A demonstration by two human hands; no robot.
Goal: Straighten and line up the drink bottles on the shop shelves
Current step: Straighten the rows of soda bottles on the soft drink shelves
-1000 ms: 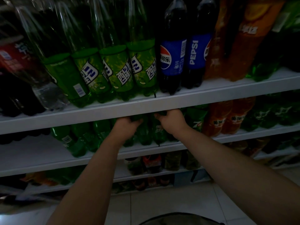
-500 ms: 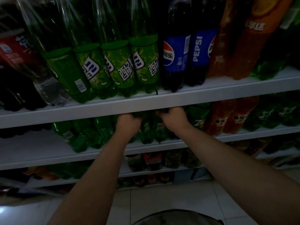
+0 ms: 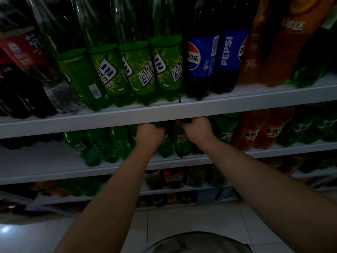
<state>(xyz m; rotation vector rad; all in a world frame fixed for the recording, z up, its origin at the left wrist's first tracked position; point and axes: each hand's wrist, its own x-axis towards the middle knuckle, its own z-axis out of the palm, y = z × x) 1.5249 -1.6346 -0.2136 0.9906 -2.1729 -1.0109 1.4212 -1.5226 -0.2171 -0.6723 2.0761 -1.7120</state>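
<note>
Green plastic fills much of the middle shelf (image 3: 54,161), where a row of small green bottles (image 3: 116,143) is stood under the white front edge of the upper shelf (image 3: 109,117). Two bottles at the middle of this row are gripped near their tops. The left green bottle (image 3: 165,146) is held by the left hand (image 3: 149,133), and the right green bottle (image 3: 181,146) is held by the right hand (image 3: 197,131). On each hand the fingers (image 3: 160,126) are curled close together round the bottle's shoulder, while the fingertips are partly hidden by the upper shelf's edge. The two held bottles are set side by side near the front of the middle shelf; whether their bases are lifted off it cannot be told.

Just to the right, a 7-Up bottle (image 3: 225,133) and small orange bottles (image 3: 255,133) are seen on the same shelf. On the upper shelf, large green bottles (image 3: 138,73) are lined up beside two Pepsi bottles (image 3: 202,59) and tall orange bottles (image 3: 264,57), with dark cola bottles (image 3: 21,84) at the far left. A tiled floor (image 3: 182,220) is seen below.
</note>
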